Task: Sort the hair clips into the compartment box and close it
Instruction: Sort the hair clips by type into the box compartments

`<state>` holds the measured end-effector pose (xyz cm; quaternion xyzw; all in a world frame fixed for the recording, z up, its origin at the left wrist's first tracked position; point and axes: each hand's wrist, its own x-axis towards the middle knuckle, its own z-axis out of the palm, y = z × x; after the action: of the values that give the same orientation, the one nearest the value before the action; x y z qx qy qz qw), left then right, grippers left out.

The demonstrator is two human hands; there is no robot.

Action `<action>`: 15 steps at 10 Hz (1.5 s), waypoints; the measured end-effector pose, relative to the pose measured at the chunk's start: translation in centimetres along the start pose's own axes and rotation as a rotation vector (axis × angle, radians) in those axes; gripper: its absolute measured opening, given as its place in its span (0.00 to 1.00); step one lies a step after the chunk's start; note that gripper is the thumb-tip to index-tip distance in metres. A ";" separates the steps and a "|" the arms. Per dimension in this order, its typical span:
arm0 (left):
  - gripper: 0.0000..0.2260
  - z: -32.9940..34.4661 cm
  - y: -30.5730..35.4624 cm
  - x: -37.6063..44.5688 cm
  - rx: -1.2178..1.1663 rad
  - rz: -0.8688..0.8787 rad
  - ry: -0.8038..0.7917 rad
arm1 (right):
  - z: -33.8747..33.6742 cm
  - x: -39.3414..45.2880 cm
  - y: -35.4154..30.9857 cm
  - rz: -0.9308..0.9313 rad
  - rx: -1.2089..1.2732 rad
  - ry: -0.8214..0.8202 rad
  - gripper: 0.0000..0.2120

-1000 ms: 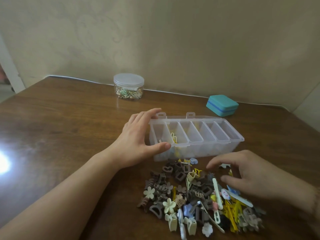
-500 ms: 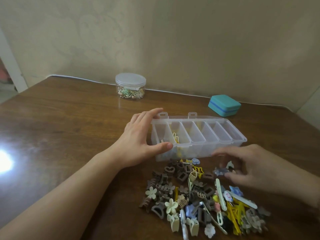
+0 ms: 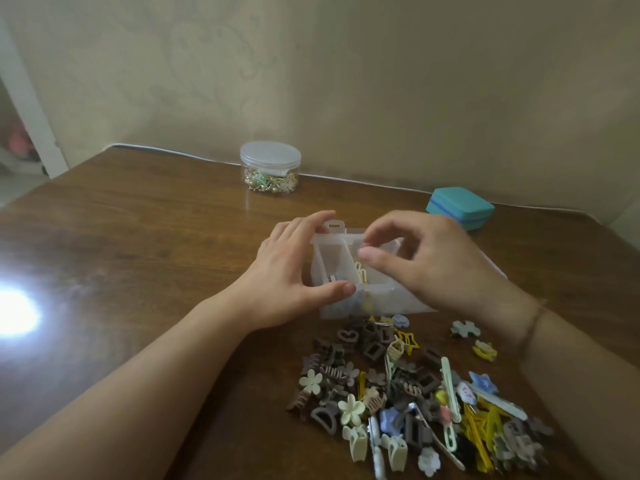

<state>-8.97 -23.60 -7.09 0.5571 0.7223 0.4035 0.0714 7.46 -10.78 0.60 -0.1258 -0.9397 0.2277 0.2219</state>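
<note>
Wooden table [image 3: 138, 237] seen from above and behind the hands, against a pale wall.

Centre: clear plastic compartment box [image 3: 346, 268], lid open, standing on the table just beyond the pile of clips. Leftmost compartment holding a small pale clip; next compartment holding yellow clips [image 3: 362, 273]. Remaining compartments hidden behind the right hand.

Left hand [image 3: 287, 271]: wrapped around the left end of the box, fingers along the far wall near a hinge tab, thumb pressed against the near wall; clamped on the box.

Right hand [image 3: 429, 261]: raised over the middle of the box, thumb and forefinger drawn close together above the compartment with the yellow clips. Whether anything is pinched between them, not discernible owing to blur. Thin band around the right wrist.

Foreground: loose pile of hair clips [image 3: 408, 396] on the table, touching or nearly touching the near wall of the box. Brown and grey claw clips to the left; cream flower clips [image 3: 351, 408] at the near left edge; long yellow snap clips [image 3: 481, 434] to the right; a yellow star clip [image 3: 408, 339] near the box; a blue star clip [image 3: 483, 382] further right. Two strays apart from the pile on the right: a grey-blue flower clip [image 3: 465, 329] and a small yellow clip [image 3: 485, 350].

Background: round clear jar [image 3: 270, 166] with lid on, holding small mixed trinkets, at the far table edge. Teal case [image 3: 460, 207], shut, at the far right, well apart from the jar.

Bright light reflection on the table surface at the left.
</note>
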 end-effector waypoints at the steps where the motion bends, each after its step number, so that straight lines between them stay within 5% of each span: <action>1: 0.42 0.0 0.0 0.0 0.001 0.001 -0.001 | -2.4 -2.7 1.0 -0.043 -0.093 0.078 0.03; 3: 0.42 0.2 0.1 0.1 -0.002 0.000 -0.003 | -4.0 -8.2 3.5 0.104 -0.336 -0.383 0.09; 5: 0.42 0.0 0.2 0.0 -0.012 -0.013 -0.010 | -2.3 -9.8 3.9 0.243 -0.107 -0.232 0.04; 9: 0.42 0.0 0.2 0.0 -0.018 -0.015 -0.010 | -1.9 -10.3 3.2 0.330 -0.114 -0.242 0.05; 15: 0.44 -0.1 0.2 0.0 -0.026 -0.033 -0.015 | -2.9 -8.9 4.3 0.351 0.213 -0.249 0.18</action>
<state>-8.88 -23.66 -6.85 0.5473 0.7255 0.4073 0.0907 17.13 -9.00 -2.35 -0.2341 -0.8943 0.3743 0.0731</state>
